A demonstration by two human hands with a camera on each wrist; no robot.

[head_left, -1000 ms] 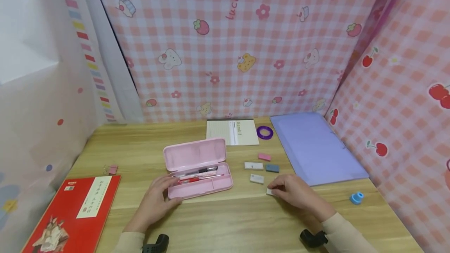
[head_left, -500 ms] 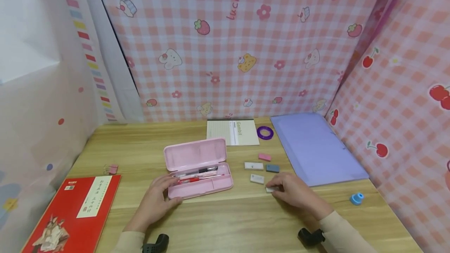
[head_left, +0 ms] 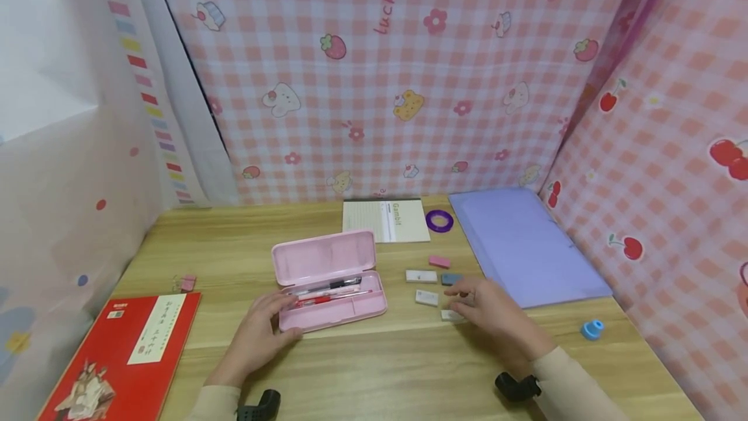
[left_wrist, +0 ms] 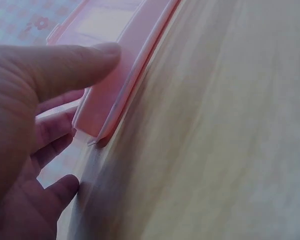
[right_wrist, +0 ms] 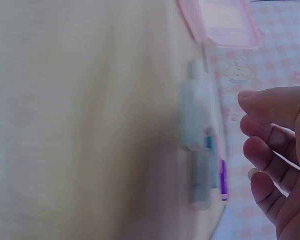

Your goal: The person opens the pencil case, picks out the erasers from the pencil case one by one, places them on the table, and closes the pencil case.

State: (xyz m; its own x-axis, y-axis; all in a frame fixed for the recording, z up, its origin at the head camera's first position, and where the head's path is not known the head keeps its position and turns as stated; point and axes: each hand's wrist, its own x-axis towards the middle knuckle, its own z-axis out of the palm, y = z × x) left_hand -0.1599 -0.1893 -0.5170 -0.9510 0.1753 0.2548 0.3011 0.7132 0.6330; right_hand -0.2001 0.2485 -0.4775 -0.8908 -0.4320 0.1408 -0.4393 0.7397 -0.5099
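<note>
My left hand holds the left end of an open pink pencil case, its thumb along the front edge and its fingers at the far side. A black pen and a red pen lie inside the case. Just above the table, my right hand has thumb and index finger apart with nothing between them. A white eraser lies under its fingertips. Beside it are another pale eraser, a white one, a blue-grey one partly behind the hand, and a pink one.
A purple folder, a roll of purple tape and a notepad lie at the back. On the right stands a small blue cone-shaped piece. On the left are a red book and a pink binder clip.
My right hand shifted the white eraser slightly left, then let go of it and lifted a little, its fingers opening. My left hand has stayed at the pencil case.
</note>
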